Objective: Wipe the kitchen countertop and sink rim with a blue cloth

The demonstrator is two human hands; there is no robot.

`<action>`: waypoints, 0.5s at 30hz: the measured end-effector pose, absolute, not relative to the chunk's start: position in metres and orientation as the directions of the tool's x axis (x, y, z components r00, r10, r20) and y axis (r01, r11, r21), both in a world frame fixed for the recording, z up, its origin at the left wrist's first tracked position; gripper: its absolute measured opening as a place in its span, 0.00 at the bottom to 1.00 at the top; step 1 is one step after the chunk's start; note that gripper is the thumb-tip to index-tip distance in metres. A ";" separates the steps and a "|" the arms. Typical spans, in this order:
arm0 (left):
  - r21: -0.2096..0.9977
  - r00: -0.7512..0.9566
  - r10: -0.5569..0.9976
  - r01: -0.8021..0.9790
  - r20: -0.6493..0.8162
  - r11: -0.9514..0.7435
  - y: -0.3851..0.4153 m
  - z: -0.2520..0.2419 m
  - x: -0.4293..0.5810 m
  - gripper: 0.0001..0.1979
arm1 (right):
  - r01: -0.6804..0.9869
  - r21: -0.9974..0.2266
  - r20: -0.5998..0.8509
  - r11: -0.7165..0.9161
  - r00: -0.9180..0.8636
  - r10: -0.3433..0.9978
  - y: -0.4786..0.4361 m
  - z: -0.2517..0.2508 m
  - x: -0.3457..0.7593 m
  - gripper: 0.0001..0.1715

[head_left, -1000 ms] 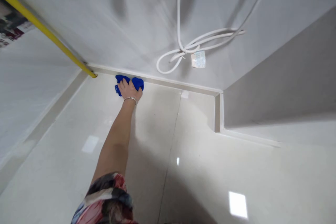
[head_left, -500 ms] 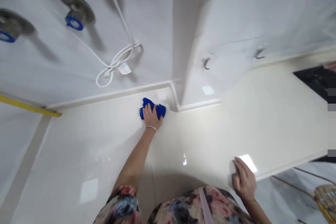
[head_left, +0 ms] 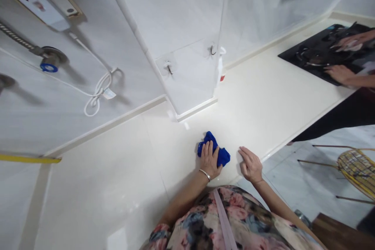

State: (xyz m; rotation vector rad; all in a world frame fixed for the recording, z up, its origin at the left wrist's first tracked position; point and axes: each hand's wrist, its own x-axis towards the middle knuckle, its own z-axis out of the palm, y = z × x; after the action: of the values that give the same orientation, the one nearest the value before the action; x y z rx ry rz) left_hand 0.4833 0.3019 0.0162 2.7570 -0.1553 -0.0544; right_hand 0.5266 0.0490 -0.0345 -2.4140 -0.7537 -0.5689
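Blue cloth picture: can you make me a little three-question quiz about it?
1. Which hand presses the blue cloth on the countertop?
2. True or false: the right hand lies flat and empty on the countertop.
3. Where are the other person's hands? A) on the black stove B) on the coiled white cord

Key: 1. the left hand. 2. true. 3. A.

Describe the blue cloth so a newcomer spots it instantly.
Start at the long cream countertop below the white tiled wall. Near its front edge, the left hand presses on a crumpled blue cloth. It is the only vivid blue thing on the counter.
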 end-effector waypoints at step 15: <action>0.293 0.817 0.515 0.441 0.261 -0.848 0.514 0.019 0.384 0.33 | 0.609 -0.394 0.568 -0.689 0.750 0.339 0.059 -0.037 0.534 0.34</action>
State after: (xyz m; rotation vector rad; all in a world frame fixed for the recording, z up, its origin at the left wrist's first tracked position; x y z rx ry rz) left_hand 0.3837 0.5139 0.0194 2.7817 0.7417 0.4914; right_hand 0.5340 0.0588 -0.0365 -2.3709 -0.7109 -0.6187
